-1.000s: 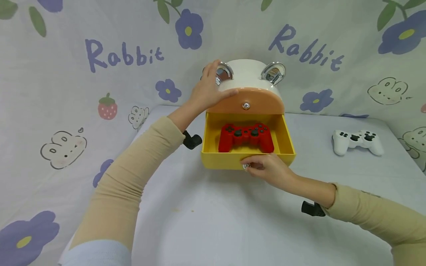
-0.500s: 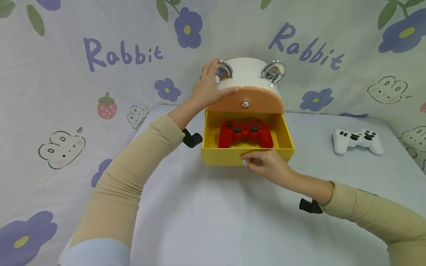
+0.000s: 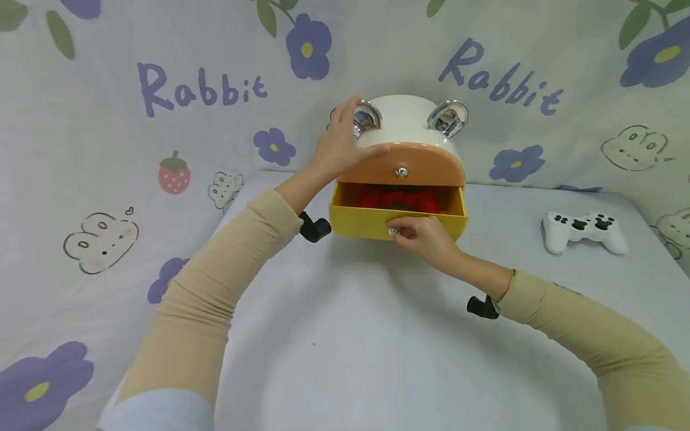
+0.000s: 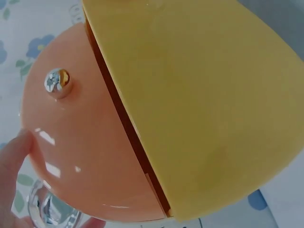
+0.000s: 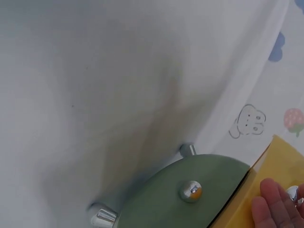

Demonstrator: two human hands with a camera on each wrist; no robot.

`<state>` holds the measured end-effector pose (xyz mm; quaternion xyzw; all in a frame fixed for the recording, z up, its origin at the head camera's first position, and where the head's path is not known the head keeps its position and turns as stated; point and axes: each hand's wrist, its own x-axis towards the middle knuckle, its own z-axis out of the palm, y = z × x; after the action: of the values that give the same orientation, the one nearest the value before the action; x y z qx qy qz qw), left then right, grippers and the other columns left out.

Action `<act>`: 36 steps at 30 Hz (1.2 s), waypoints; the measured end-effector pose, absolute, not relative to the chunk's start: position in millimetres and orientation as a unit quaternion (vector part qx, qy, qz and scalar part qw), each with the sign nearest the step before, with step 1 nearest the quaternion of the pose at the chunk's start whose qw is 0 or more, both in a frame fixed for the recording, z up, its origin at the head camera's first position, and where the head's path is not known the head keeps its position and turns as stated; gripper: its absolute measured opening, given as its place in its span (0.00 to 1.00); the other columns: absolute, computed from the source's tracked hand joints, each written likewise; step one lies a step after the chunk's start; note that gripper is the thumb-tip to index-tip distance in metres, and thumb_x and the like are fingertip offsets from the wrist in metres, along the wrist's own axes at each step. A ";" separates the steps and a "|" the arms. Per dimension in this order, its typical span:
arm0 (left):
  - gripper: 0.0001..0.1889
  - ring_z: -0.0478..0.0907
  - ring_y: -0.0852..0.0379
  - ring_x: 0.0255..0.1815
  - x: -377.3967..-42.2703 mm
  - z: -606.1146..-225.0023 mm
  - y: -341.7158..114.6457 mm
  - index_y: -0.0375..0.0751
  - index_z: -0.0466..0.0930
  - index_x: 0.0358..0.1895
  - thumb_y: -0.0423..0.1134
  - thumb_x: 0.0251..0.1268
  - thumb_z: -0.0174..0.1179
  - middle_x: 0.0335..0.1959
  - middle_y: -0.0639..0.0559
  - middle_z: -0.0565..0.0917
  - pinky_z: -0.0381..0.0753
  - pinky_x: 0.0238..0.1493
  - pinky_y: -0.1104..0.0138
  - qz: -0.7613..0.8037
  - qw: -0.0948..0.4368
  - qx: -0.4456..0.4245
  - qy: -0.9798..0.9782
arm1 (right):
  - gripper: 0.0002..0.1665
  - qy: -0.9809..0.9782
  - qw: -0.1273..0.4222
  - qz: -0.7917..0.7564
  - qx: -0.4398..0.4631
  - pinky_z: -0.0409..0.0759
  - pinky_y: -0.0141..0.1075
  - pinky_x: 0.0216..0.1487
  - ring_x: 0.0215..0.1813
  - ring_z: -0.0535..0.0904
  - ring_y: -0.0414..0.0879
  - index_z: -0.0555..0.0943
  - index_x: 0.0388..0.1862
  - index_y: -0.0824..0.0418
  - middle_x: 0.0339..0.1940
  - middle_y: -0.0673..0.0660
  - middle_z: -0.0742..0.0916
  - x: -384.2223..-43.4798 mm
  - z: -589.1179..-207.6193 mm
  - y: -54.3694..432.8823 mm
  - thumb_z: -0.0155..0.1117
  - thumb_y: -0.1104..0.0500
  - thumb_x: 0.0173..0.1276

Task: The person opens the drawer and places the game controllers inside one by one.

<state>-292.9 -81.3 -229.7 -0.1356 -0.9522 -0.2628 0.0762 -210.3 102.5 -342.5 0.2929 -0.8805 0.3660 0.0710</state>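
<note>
A small drawer cabinet (image 3: 404, 118) with a white rounded top and chrome ears stands at the back in the head view. My left hand (image 3: 341, 141) holds its upper left side, fingers about the left ear (image 3: 368, 117) and thumb against the orange top drawer (image 3: 426, 164). Below that, the yellow drawer (image 3: 356, 221) stands partly pulled out. With thumb and fingers my right hand (image 3: 428, 239) pinches its chrome knob (image 3: 393, 230). A red game controller (image 3: 399, 197) lies inside the drawer, partly hidden by its front.
A white game controller (image 3: 584, 231) lies on the white-covered table (image 3: 377, 359) at the right. Under the yellow drawer, the right wrist view shows a green drawer front (image 5: 161, 194) and chrome feet (image 5: 103, 216). A printed cloth (image 3: 215, 137) hangs behind.
My right hand has moved away from me with the knob, and the yellow drawer has slid further into the cabinet. Less of the red controller shows. My left hand keeps its place.
</note>
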 end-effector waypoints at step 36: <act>0.54 0.60 0.45 0.66 -294.6 -231.3 -84.0 0.50 0.38 0.73 0.63 0.47 0.62 0.72 0.48 0.46 0.64 0.62 0.52 -0.266 0.084 -0.146 -0.949 | 0.14 -0.871 0.074 0.423 0.238 0.73 0.28 0.33 0.30 0.76 0.48 0.81 0.46 0.68 0.30 0.61 0.85 -259.6 -347.6 105.5 0.56 0.67 0.62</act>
<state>-294.6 -84.0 -231.3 -0.1462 -0.9491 -0.2659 0.0843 -259.6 105.5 -347.6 0.2383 -0.8711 0.4231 0.0741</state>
